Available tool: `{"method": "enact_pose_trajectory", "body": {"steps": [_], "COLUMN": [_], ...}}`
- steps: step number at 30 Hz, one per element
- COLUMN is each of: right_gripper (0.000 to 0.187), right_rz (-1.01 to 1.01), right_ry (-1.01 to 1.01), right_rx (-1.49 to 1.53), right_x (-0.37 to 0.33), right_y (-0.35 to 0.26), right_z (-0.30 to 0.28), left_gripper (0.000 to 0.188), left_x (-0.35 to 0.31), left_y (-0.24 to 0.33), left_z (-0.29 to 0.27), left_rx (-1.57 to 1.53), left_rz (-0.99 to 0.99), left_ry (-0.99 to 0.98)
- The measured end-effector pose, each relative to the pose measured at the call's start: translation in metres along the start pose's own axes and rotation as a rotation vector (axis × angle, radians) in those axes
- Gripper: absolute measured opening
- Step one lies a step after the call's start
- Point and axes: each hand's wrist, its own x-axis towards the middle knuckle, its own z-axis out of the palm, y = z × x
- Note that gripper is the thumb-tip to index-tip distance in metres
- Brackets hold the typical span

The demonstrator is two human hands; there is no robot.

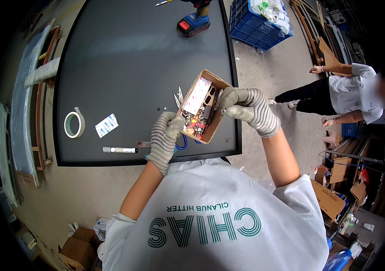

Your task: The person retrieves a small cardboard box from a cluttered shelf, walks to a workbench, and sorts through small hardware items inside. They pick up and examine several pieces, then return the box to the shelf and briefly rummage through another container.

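Note:
My left hand (164,140), in a striped grey knit glove, grips the near left side of a small open cardboard box (213,77). The box is tilted above a dark panel (125,67). Inside it lie a mass of small metal hardware pieces, some dark parts and a white card (198,95). My right hand (251,108), gloved alike, is at the right edge of the box, fingertips pinched together; a tiny shiny bit shows there, too small to name. Scissors (178,96) lie partly hidden under the box, blue handles toward me.
On the panel lie a tape roll (81,124), a white-and-blue packet (106,125), a marker (120,150) and a cordless drill (194,22). Beyond its right edge stands a blue crate (258,28) of plastic bags. A person (350,92) stands to the right, near cardboard piles (330,201).

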Motion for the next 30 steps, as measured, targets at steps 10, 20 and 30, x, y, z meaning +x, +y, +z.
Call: {"method": "enact_pose_trajectory", "body": {"steps": [10, 20, 30], "right_gripper": [0.023, 0.025, 0.016], "right_rz": [-0.002, 0.434, -0.029], "right_ry": [0.28, 0.541, 0.661], "right_rx": [0.542, -0.819, -0.745], "right_x": [-0.024, -0.014, -0.015], "right_y": [0.064, 0.142, 0.052], "right_z": [-0.013, -0.041, -0.015], "left_gripper": [0.043, 0.049, 0.052], "left_x": [0.005, 0.009, 0.006], "left_y": [-0.009, 0.008, 0.008], "left_z": [-0.019, -0.031, -0.032], "left_rx": [0.052, -0.035, 0.018], "left_rz": [-0.164, -0.062, -0.039], "left_ry": [0.043, 0.05, 0.076]}}
